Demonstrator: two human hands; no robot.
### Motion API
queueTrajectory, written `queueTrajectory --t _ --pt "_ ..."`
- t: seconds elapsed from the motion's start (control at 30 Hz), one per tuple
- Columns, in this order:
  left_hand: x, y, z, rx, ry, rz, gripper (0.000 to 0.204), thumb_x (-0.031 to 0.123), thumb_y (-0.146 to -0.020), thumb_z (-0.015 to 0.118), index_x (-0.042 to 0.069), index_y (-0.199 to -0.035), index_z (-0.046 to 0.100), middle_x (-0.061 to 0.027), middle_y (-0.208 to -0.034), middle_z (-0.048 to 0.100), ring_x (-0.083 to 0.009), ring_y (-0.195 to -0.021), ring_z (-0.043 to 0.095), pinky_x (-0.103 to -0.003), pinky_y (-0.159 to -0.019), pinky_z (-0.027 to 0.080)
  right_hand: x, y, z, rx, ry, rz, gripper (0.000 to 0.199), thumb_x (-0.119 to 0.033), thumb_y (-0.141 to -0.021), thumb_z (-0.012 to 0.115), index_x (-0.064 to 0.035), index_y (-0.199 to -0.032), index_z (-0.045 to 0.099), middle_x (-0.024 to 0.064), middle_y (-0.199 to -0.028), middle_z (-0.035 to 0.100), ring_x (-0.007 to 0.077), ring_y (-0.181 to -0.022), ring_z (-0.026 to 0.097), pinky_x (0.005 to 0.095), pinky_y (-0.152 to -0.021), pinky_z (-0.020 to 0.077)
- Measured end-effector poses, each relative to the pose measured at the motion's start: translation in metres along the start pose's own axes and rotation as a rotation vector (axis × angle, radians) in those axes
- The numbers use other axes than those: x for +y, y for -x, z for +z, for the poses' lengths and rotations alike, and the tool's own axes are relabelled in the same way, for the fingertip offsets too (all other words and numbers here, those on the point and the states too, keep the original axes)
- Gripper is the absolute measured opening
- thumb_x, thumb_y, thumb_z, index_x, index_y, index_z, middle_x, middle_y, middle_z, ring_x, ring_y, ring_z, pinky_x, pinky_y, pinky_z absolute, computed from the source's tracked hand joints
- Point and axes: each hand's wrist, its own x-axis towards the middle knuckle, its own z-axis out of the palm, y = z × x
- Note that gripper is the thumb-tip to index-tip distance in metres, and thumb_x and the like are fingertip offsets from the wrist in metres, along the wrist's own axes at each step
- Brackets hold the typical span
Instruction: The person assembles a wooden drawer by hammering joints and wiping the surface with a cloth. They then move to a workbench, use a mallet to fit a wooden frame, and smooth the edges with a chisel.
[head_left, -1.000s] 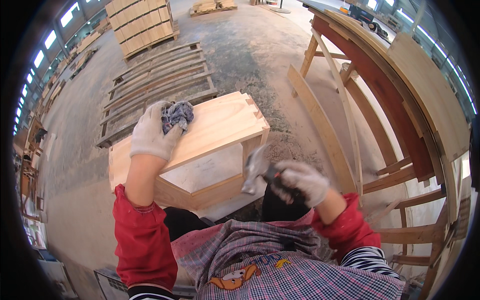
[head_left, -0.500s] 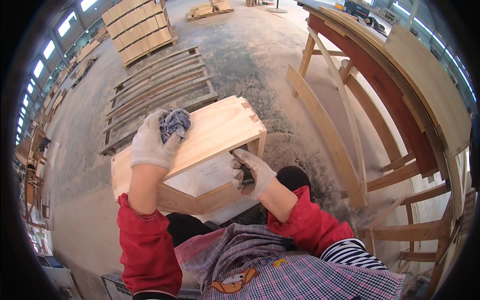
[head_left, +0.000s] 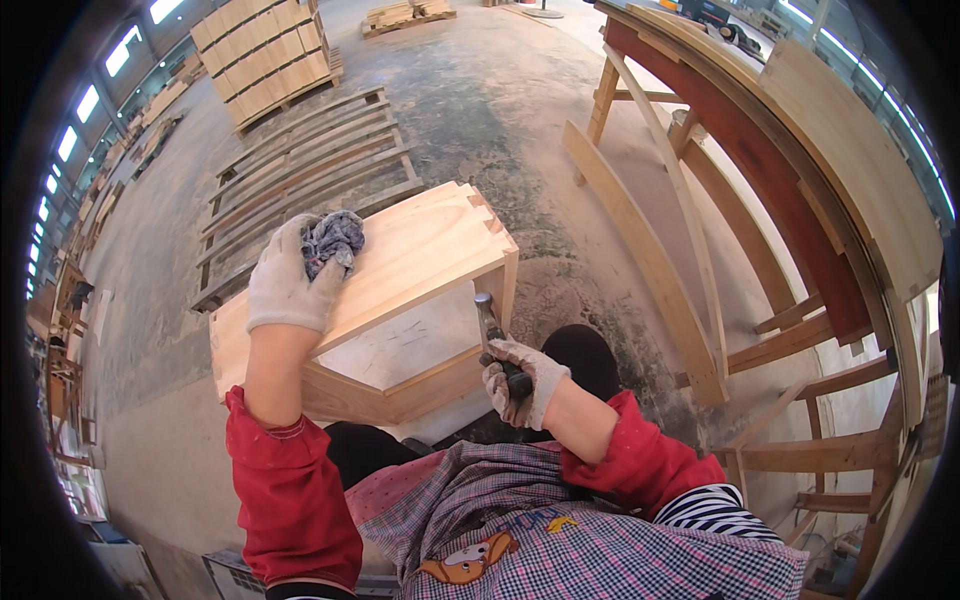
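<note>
Steadying the box (head_left: 420, 250), apparently, the left hand (head_left: 286, 282) clutches a rag (head_left: 335, 242) atop its far edge; the right hand (head_left: 532, 380) clasps a hammer (head_left: 488, 318), any blow calling for aim.

A pale wooden box frame (head_left: 420, 245) with interlocking corner joints lies slanted, right end farther away, a crumpled blue-grey cloth (head_left: 335, 240) at its top board's far side, a dark-gripped hammer (head_left: 486, 312), head pointing far, near its right end
</note>
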Motion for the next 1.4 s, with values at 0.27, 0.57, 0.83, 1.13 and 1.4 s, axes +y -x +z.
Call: queueTrajectory --t 0.27,0.57,0.83,1.13,1.4 --pt "0.01 0.001 -0.002 -0.013 0.004 -0.051 0.047 0.02 -0.079 0.066 0.004 -0.12 0.052 -0.0202 -0.112 0.059 -0.0375 -0.104 0.056 -0.041 -0.09 0.044 0.016 0.047 0.016 -0.179 0.341 -0.354 0.018 -0.026 -0.094 0.056 -0.0127 -0.107 0.057 -0.0009 -0.072 0.049 0.0119 -0.053 0.048 0.0252 -0.045 0.0386" --pt "0.005 -0.001 0.001 0.004 -0.016 -0.017 0.047 0.02 -0.079 0.065 0.005 -0.121 0.051 -0.0203 -0.112 0.059 -0.0375 -0.103 0.056 -0.041 -0.089 0.044 0.019 0.057 0.015 -0.147 0.184 -0.193 0.021 -0.028 -0.093 0.057 -0.0084 -0.1 0.056 -0.0007 -0.07 0.052 0.0122 -0.052 0.051 0.0264 -0.044 0.044" --pt "0.009 -0.002 0.006 0.019 0.006 -0.021 0.046 0.021 -0.078 0.065 0.005 -0.119 0.052 -0.0203 -0.111 0.06 -0.0374 -0.101 0.057 -0.041 -0.087 0.045 0.012 0.063 0.019 -0.215 0.341 -0.365 0.023 -0.028 -0.093 0.057 -0.0084 -0.105 0.056 0.0016 -0.069 0.052 0.0136 -0.05 0.051 0.026 -0.042 0.0416" --pt "0.01 -0.003 0.004 -0.018 0.011 -0.04 0.049 0.027 -0.079 0.065 0.007 -0.121 0.051 -0.0197 -0.114 0.058 -0.0383 -0.105 0.055 -0.044 -0.089 0.044 0.003 0.042 -0.005 -0.013 0.113 -0.07 0.022 -0.033 -0.091 0.061 -0.0124 -0.094 0.056 -0.001 -0.063 0.054 0.013 -0.048 0.053 0.0246 -0.04 0.0414" --pt "0.008 -0.004 0.007 -0.017 -0.041 -0.078 0.049 0.026 -0.08 0.065 0.007 -0.123 0.051 -0.0196 -0.112 0.06 -0.0382 -0.103 0.056 -0.042 -0.088 0.045 0.018 0.081 0.024 -0.222 0.287 -0.289 0.027 -0.033 -0.092 0.059 -0.0068 -0.101 0.057 0.0008 -0.065 0.053 0.0131 -0.048 0.051 0.0251 -0.039 0.0409"
